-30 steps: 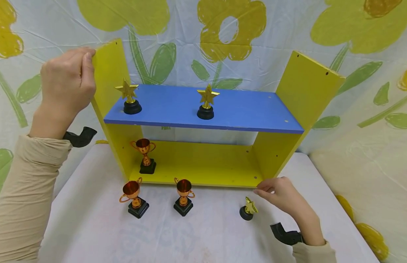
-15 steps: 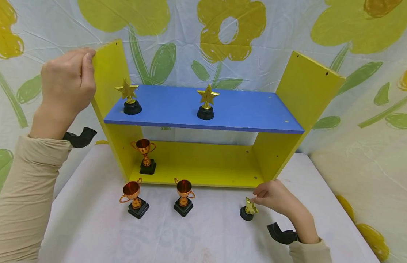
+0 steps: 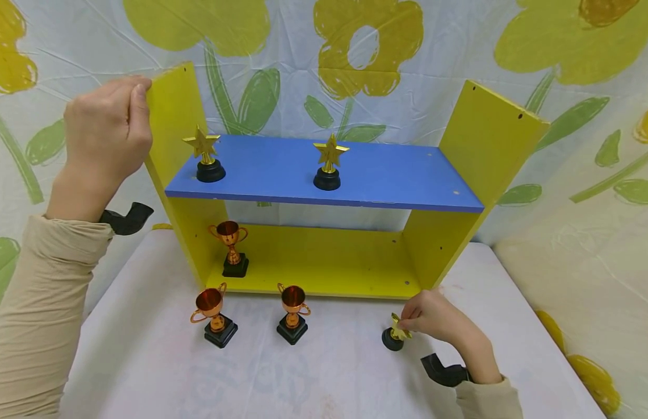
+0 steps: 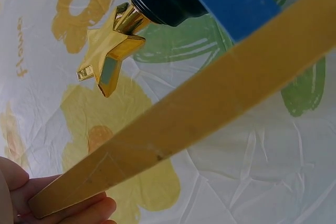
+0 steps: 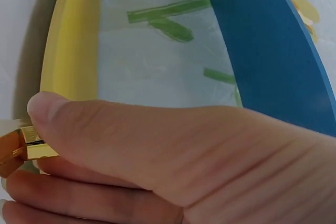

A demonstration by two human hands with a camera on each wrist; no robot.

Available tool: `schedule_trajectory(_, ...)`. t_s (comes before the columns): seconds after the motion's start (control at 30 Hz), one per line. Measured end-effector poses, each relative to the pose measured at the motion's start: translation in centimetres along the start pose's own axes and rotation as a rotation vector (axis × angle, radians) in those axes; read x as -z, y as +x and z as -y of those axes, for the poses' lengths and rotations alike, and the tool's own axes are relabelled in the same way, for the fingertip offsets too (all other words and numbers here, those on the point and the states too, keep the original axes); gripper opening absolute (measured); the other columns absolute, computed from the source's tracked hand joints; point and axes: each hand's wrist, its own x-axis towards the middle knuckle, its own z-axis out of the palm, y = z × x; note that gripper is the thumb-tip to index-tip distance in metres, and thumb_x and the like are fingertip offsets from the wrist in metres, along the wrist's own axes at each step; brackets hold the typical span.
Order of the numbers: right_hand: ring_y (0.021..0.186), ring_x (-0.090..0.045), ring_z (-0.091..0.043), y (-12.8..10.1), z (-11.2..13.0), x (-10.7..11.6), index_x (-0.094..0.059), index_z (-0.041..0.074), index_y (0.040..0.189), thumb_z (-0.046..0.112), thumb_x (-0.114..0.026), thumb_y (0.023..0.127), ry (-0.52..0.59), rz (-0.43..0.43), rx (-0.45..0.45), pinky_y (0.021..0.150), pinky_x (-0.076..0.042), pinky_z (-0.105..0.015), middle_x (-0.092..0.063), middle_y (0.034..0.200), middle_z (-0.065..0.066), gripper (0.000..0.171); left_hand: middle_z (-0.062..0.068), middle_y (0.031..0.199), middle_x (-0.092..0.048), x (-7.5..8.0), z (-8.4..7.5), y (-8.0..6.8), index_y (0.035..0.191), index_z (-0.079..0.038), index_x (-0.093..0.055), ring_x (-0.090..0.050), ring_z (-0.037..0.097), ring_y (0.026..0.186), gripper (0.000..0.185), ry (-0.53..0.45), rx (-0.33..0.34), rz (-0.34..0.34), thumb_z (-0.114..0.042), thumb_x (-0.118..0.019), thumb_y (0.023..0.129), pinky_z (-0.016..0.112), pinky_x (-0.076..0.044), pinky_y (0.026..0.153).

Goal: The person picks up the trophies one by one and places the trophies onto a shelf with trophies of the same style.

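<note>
Head view: the right hand (image 3: 434, 320) pinches the star trophy (image 3: 394, 334) on the counter (image 3: 329, 372) at five o'clock; the left hand (image 3: 106, 131) grips the shelf (image 3: 172, 110) panel. Left wrist view: only fingers (image 4: 79, 211) show. Right wrist view: the thumb hides most of the trophy.

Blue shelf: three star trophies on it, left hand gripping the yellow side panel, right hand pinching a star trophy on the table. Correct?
Not quite. The head view shows two star trophies on the blue shelf, not three: one at its left end and one near the middle. The rest holds: the left hand grips the yellow side panel, and the right hand pinches a star trophy on the table.
</note>
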Motion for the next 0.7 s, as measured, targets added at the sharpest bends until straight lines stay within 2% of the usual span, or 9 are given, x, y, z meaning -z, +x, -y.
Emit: schedule_trajectory(0.7,0.053,-0.049,-0.004,-0.02,0.27,-0.06,-0.073,0.012,0.07,0.011,-0.077,0.083,-0.024,-0.017,0.028,0.049,-0.044,-0.023,-0.062,0.061,0.005,0.013,0.023,0.109,-0.071,0.02,0.1,0.03,0.112,0.008,-0.07,-0.067,0.049,0.094,0.042,-0.004,0.005,-0.011,-0.019,-0.039,0.102,0.064,-0.047,0.066)
